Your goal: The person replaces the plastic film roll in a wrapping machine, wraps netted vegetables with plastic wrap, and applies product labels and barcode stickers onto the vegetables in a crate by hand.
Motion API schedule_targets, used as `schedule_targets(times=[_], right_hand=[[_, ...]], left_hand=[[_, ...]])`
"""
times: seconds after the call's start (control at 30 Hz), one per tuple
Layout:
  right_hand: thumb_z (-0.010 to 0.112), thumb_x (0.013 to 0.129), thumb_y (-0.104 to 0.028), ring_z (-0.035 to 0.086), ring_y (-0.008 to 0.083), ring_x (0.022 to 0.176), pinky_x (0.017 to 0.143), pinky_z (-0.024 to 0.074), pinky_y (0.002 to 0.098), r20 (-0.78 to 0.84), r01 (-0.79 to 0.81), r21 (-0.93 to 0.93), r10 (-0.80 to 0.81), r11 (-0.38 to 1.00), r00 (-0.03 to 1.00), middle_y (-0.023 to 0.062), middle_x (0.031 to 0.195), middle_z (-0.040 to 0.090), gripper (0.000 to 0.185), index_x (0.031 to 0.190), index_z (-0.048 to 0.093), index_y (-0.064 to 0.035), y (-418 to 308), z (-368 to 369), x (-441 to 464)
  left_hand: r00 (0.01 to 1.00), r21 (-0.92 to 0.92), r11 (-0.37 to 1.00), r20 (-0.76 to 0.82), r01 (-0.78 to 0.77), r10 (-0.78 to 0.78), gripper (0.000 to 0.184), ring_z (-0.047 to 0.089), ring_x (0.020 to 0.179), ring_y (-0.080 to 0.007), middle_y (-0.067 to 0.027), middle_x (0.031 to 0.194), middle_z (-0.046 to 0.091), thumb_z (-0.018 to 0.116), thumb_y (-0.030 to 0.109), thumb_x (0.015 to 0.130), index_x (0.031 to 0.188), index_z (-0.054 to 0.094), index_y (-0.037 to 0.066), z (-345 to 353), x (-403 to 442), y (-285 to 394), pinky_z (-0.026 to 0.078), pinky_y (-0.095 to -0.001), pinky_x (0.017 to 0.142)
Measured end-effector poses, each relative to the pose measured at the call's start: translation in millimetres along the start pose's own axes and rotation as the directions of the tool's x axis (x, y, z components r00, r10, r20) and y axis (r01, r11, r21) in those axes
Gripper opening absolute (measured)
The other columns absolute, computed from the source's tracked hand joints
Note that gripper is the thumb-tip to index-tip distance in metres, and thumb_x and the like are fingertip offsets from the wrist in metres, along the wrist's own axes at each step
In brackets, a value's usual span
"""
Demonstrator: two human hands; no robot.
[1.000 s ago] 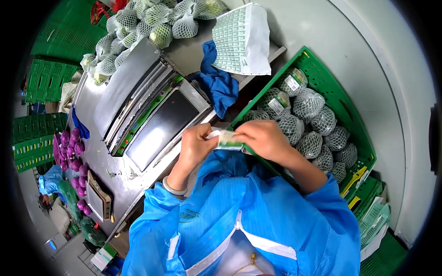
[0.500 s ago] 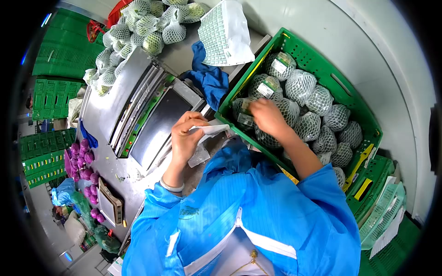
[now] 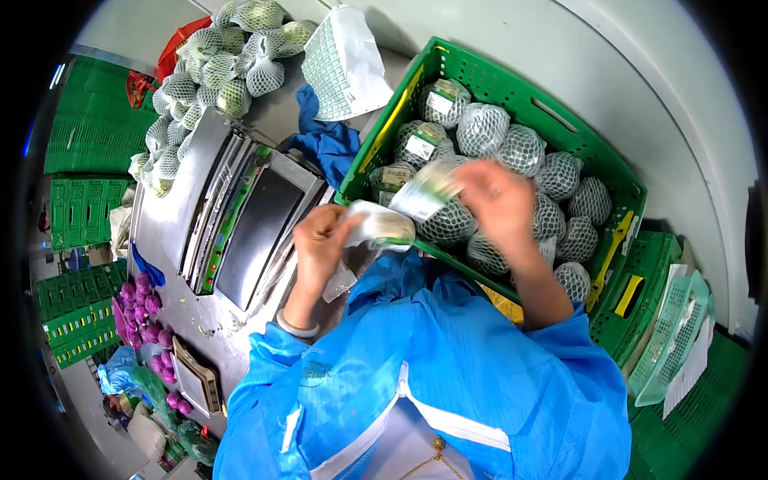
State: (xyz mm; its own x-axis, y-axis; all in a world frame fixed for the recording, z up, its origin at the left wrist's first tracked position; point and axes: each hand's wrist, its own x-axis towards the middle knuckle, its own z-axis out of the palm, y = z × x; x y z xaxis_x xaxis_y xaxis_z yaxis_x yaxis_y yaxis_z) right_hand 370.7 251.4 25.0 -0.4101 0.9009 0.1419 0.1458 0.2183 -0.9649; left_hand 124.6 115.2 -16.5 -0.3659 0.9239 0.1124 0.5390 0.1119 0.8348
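Note:
My left hand (image 3: 318,244) is closed, pinching a curled strip of labels (image 3: 386,226) with white backing and a bit of green print. It hovers just outside the near left corner of a green crate (image 3: 538,104). My right hand (image 3: 502,200), somewhat blurred, is over the crate and grips a white-and-green label (image 3: 424,194), smeared by motion. Below it lie round vegetables in white netting (image 3: 483,130), several of them, filling much of the crate. A few along the left side carry a label like this, one being the labelled vegetable (image 3: 422,144).
Left of the crate, a steel table holds a wrapping machine with a dark plate (image 3: 260,228), a blue cloth (image 3: 330,148) and a white printed bag (image 3: 346,68). Netted pale-green vegetables (image 3: 220,68) pile up behind; purple netted ones (image 3: 142,308) lie farther left. Green crates (image 3: 640,296) stand right.
My right hand has lifted from the vegetable at the crate's left side and moved right, now with a label in it. The strip in my left hand has turned, showing its printed side.

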Motion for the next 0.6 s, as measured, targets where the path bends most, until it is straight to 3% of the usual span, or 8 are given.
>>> schedule_targets(times=[0.1, 0.2, 0.27, 0.3, 0.4, 0.43, 0.53, 0.6], right_hand=[[0.072, 0.086, -0.006, 0.066, 0.0116, 0.079, 0.073, 0.0533, 0.0259, -0.073, -0.111, 0.187, 0.127, 0.976, 0.989, 0.0077, 0.090, 0.070, 0.020, 0.103, 0.064, -0.0014, 44, -46, 7], [0.076, 0.082, -0.017, 0.067, 0.0182, 0.079, 0.068, 0.0530, 0.0338, 0.252, -0.277, -0.177, 0.316, 0.944, 0.915, 0.0088, 0.088, 0.068, 0.029, 0.102, 0.061, -0.0034, 106, -24, -32], [0.076, 0.079, -0.020, 0.066, 0.0277, 0.083, 0.069, 0.0526, 0.0413, 0.277, 0.221, -0.632, -0.051, 0.743, 0.960, 0.0116, 0.088, 0.064, 0.033, 0.102, 0.058, -0.0056, 127, -13, -48], [0.072, 0.080, -0.019, 0.064, 0.0321, 0.086, 0.072, 0.0524, 0.0433, 0.260, 0.190, -0.692, -0.006, 0.696, 0.966, 0.0136, 0.093, 0.063, 0.032, 0.106, 0.057, -0.0066, 128, -14, -48], [0.074, 0.079, -0.020, 0.063, 0.0332, 0.092, 0.079, 0.0519, 0.0444, 0.349, 0.314, -0.624, -0.104, 0.716, 0.931, 0.0136, 0.098, 0.063, 0.035, 0.107, 0.057, -0.0065, 116, -17, -48], [0.075, 0.078, -0.019, 0.062, 0.0346, 0.096, 0.083, 0.0524, 0.0439, 0.465, 0.404, -0.416, -0.191, 0.815, 0.864, 0.0152, 0.104, 0.063, 0.043, 0.114, 0.057, -0.0055, 120, -13, -49], [0.077, 0.078, -0.018, 0.062, 0.0347, 0.102, 0.089, 0.0520, 0.0428, 0.379, 0.471, -0.425, -0.320, 0.773, 0.868, 0.0164, 0.112, 0.063, 0.052, 0.124, 0.056, -0.0043, 107, -5, -50], [0.077, 0.080, -0.022, 0.064, 0.0310, 0.100, 0.087, 0.0516, 0.0375, 0.310, 0.210, -0.176, -0.148, 0.962, 0.939, 0.0155, 0.113, 0.065, 0.055, 0.127, 0.057, -0.0029, 70, -1, -46]], left_hand=[[0.977, -0.521, 0.836, -0.023, 0.171, -0.214, 0.032, 0.063, 0.079, -0.0139, -0.0193, 0.098, 0.070, 0.060, -0.011, 0.085, 0.063, 0.040, 0.002, -1, -1, -7, 0.051, -0.0263, 0.068], [0.955, -0.631, 0.719, 0.160, 0.292, -0.248, 0.019, 0.062, 0.085, -0.0140, -0.0152, 0.097, 0.068, 0.061, -0.013, 0.083, 0.078, 0.050, 0.003, 3, 1, -6, 0.051, -0.0270, 0.079], [0.980, -0.527, 0.828, 0.150, 0.193, -0.134, 0.017, 0.062, 0.087, -0.0139, -0.0095, 0.094, 0.068, 0.064, -0.013, 0.080, 0.089, 0.058, 0.000, 15, 3, 11, 0.051, -0.0264, 0.079], [0.977, -0.392, 0.914, 0.211, 0.104, -0.020, 0.020, 0.062, 0.088, -0.0141, -0.0082, 0.095, 0.067, 0.064, -0.012, 0.080, 0.096, 0.060, -0.001, 14, 3, 6, 0.050, -0.0258, 0.080], [0.947, -0.155, 0.988, 0.313, -0.026, 0.074, 0.020, 0.063, 0.090, -0.0147, -0.0087, 0.099, 0.066, 0.062, -0.012, 0.082, 0.100, 0.061, -0.002, 12, 6, 6, 0.050, -0.0253, 0.082], [0.957, -0.257, 0.966, 0.288, 0.039, 0.038, 0.019, 0.063, 0.090, -0.0143, -0.0086, 0.097, 0.066, 0.060, -0.012, 0.083, 0.099, 0.060, -0.002, 18, 8, 11, 0.050, -0.0255, 0.082], [0.950, -0.414, 0.892, 0.308, 0.184, -0.053, 0.016, 0.063, 0.088, -0.0121, -0.0074, 0.093, 0.065, 0.053, -0.014, 0.087, 0.095, 0.057, -0.001, 35, 7, 24, 0.051, -0.0252, 0.079], [0.938, -0.428, 0.871, 0.332, 0.240, -0.095, 0.019, 0.063, 0.090, -0.0112, -0.0073, 0.097, 0.065, 0.052, -0.014, 0.089, 0.100, 0.058, 0.000, 43, 7, 34, 0.051, -0.0245, 0.079]])
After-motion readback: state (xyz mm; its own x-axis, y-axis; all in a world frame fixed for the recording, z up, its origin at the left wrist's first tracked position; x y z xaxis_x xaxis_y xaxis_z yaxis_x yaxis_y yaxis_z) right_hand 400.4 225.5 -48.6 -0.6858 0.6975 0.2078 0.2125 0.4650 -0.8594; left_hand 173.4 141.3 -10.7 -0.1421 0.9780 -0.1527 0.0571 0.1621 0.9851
